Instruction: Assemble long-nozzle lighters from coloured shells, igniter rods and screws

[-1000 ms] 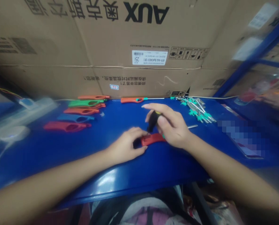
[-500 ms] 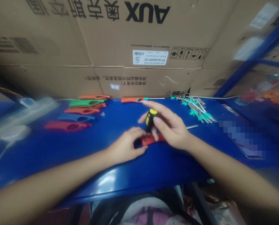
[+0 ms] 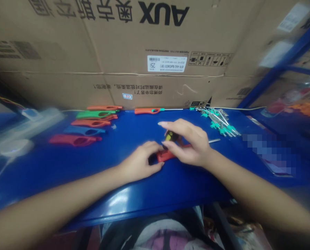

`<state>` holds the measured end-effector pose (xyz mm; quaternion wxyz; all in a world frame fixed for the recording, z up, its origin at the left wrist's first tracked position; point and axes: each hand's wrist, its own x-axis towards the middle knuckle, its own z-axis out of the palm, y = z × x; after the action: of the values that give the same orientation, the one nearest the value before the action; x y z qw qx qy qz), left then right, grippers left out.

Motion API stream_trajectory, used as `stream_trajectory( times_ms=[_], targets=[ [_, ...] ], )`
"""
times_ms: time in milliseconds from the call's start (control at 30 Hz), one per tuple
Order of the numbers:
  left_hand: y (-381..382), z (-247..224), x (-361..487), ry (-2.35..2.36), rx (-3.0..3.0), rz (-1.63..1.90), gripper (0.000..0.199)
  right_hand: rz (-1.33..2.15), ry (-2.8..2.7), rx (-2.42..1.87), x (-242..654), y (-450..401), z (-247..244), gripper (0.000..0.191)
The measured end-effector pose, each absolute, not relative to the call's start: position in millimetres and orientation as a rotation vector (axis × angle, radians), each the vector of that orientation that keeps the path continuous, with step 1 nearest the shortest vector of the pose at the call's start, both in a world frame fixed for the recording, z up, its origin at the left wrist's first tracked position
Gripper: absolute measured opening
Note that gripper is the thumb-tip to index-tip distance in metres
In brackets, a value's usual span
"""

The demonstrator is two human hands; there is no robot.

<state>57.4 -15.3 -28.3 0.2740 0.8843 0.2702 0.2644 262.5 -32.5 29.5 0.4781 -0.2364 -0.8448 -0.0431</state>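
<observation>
My left hand (image 3: 139, 161) grips the end of a red lighter (image 3: 167, 155) with thumb and fingers, pressing it flat on the table. The lighter's metal tube (image 3: 214, 140) sticks out to the right beyond my right hand. My right hand (image 3: 192, 142) curls around a short black-and-yellow screwdriver (image 3: 169, 136) above the lighter's handle end. The thumb is against the grip and the index finger is stretched out over it. The screwdriver's tip is hidden behind the fingers.
Coloured lighter handles (image 3: 88, 131) lie in a row at the left. An orange lighter (image 3: 147, 110) rests by the cardboard (image 3: 113, 52) at the back. Metal tubes with green ends (image 3: 219, 121) are piled at the right, near a pixelated flat item (image 3: 271, 156). A power strip (image 3: 40, 121) is at far left.
My right hand has turned around the screwdriver, and its grip has tipped lower, showing less of the handle. My left hand and the red lighter have stayed in place.
</observation>
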Motion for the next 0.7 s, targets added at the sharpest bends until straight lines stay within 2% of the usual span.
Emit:
stream_trajectory(
  times_ms=[100, 267, 333, 467, 633, 700],
  targets=[
    [-15.3, -29.0, 56.9, 0.723, 2.388, 0.72, 0.022, -0.183, -2.056, -0.555, 264.4, -30.8, 29.0, 0.037],
    [-15.4, -28.3, 56.5, 0.711, 2.376, 0.72, 0.025, 0.252, -2.094, -0.623, 262.3, -34.4, 30.1, 0.043],
    [-15.5, -28.0, 56.3, 0.718, 2.381, 0.719, 0.024, 0.169, -2.074, -0.634, 262.4, -34.4, 29.7, 0.039],
    [-15.6, -28.1, 55.9, 0.723, 2.391, 0.716, 0.025, -0.276, -2.01, -0.577, 264.5, -34.1, 30.8, 0.034],
    [-15.6, -28.1, 56.6, 0.71, 2.381, 0.703, 0.023, 0.001, -2.094, -0.561, 262.8, -36.8, 34.0, 0.045],
    [-15.8, -28.1, 56.8, 0.715, 2.377, 0.709, 0.021, -0.046, -2.099, -0.519, 263.3, -35.9, 33.1, 0.042]
  ],
)
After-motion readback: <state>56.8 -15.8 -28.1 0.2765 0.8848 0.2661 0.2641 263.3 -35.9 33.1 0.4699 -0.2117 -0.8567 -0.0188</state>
